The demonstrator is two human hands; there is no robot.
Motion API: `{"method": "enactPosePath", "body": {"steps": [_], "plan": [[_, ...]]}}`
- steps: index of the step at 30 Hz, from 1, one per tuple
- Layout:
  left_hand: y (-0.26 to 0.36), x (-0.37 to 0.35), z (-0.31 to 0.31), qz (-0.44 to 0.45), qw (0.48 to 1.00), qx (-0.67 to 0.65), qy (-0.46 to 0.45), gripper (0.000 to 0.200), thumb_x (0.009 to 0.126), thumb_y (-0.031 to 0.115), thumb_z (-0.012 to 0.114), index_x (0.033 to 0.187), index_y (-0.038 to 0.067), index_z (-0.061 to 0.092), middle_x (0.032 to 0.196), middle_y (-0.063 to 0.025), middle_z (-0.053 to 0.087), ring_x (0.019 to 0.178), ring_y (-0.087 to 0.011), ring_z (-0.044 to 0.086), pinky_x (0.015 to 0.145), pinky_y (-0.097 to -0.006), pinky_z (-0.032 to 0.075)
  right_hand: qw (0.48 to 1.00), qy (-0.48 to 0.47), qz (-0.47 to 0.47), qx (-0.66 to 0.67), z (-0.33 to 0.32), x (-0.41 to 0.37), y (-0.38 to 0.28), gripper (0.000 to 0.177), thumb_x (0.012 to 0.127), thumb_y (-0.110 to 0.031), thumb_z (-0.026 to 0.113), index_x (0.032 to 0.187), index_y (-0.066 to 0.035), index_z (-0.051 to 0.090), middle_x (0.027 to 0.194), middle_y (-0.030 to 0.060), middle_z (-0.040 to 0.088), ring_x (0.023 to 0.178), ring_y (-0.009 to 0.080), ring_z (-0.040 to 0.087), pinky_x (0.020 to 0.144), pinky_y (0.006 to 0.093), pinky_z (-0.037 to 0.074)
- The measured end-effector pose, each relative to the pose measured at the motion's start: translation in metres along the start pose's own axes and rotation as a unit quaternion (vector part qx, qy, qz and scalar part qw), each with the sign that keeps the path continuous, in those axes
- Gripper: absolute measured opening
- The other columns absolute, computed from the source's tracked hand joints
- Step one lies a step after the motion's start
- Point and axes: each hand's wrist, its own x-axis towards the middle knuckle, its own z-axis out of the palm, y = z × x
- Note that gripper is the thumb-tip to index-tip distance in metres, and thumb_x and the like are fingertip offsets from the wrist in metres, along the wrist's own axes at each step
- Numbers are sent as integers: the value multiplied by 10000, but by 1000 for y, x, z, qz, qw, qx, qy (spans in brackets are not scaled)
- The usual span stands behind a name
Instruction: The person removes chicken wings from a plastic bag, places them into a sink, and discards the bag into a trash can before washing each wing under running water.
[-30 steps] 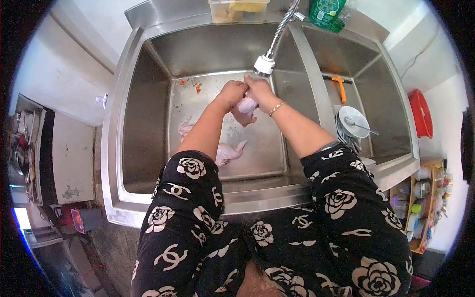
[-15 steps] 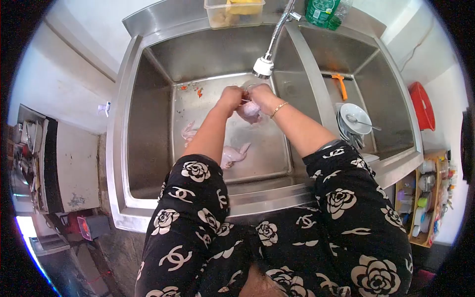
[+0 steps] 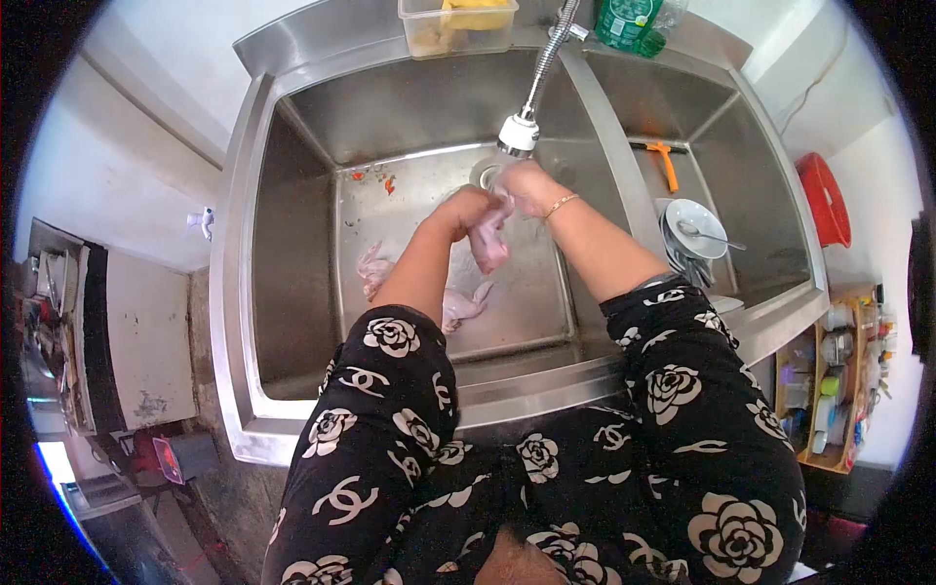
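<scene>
Between my two hands hangs a piece of raw chicken (image 3: 489, 246), pale pink with loose skin, just below the faucet head (image 3: 518, 135). My left hand (image 3: 464, 212) is closed on its left side. My right hand (image 3: 527, 187), with a gold bracelet at the wrist, grips its upper end. The fingertips of both hands are partly hidden. More raw chicken lies on the floor of the steel sink (image 3: 526, 322): one piece (image 3: 372, 271) left of my left forearm and another (image 3: 466, 306) to its right, both partly covered by the arm.
Orange scraps (image 3: 389, 185) lie near the basin's back left, and the drain (image 3: 485, 174) is behind my hands. The right basin holds stacked bowls (image 3: 694, 226) with a spoon and an orange-handled tool (image 3: 667, 168). A plastic container (image 3: 458, 31) and green pouch (image 3: 624, 23) stand behind.
The chicken piece has turned and now hangs longer and lower between my hands. My right hand has shifted slightly right, and my left hand has come down a little.
</scene>
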Motion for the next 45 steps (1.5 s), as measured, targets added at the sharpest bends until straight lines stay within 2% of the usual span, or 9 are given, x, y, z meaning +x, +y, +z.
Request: {"method": "enactPosePath", "body": {"steps": [3, 8, 14, 18, 29, 33, 40, 43, 45], "plan": [[4, 4, 3, 3, 998, 50, 25, 243, 761, 185, 610, 858, -37, 603, 770, -81, 596, 648, -177, 549, 581, -333, 453, 896, 46, -197, -396, -3, 2, 7, 186, 717, -120, 525, 795, 19, 622, 784, 168, 618, 690, 240, 609, 618, 350, 474], [21, -18, 2, 6, 998, -48, -36, 293, 735, 175, 635, 917, -49, 582, 813, -104, 599, 678, -179, 574, 612, -311, 470, 986, 119, -110, -27, -8, 10, 9, 120, 703, -87, 574, 767, 1, 625, 774, 183, 623, 740, 277, 626, 675, 364, 492], [-3, 5, -12, 32, 990, -138, -22, 307, 785, 127, 572, 1024, -61, 530, 906, -125, 589, 737, -195, 586, 649, -327, 487, 955, -62, 65, 281, -13, -14, -16, 259, 808, -205, 530, 929, 24, 530, 792, 151, 578, 731, 292, 593, 632, 458, 501], [9, 0, -6, 6, 991, -70, 115, 270, 817, 173, 529, 944, -63, 560, 855, -128, 593, 729, -196, 568, 629, -344, 471, 939, -248, 103, 215, -2, -25, -21, 267, 835, -266, 497, 844, 1, 496, 749, 137, 543, 566, 211, 515, 539, 391, 501], [15, -4, -6, 34, 990, -135, 4, 262, 808, 118, 532, 985, -74, 541, 987, -148, 582, 825, -234, 593, 705, -339, 485, 984, -32, -142, -102, 14, 48, 35, 217, 819, -222, 516, 866, -14, 553, 725, 107, 567, 610, 230, 576, 488, 346, 477], [13, -2, -11, 67, 989, -120, -59, 284, 815, 86, 519, 1031, -97, 495, 984, -155, 574, 814, -250, 591, 716, -360, 498, 999, 8, -18, 29, 3, 13, -4, 236, 847, -241, 496, 939, -28, 535, 796, 123, 575, 648, 236, 585, 495, 360, 478], [-26, 50, -36, 31, 896, -338, 285, 315, 804, 156, 543, 996, -92, 514, 923, -176, 581, 784, -319, 599, 653, -444, 484, 941, -269, 123, 167, 4, -53, -43, 333, 860, -319, 471, 981, -9, 488, 807, 129, 564, 612, 245, 579, 544, 389, 514], [-5, 18, -22, -32, 833, -169, 525, 348, 801, 196, 555, 1001, -86, 512, 893, -164, 577, 740, -316, 589, 640, -443, 477, 931, -332, 45, 145, 18, -59, -36, 357, 810, -297, 521, 886, 52, 513, 848, 162, 560, 688, 260, 593, 553, 424, 527], [-29, 47, -36, -20, 788, -379, 485, 323, 774, 177, 567, 974, -72, 518, 842, -153, 564, 684, -304, 567, 629, -440, 467, 968, -242, -25, 57, 27, -51, -28, 349, 814, -288, 485, 773, 52, 549, 693, 156, 587, 563, 257, 605, 485, 369, 518]]}}
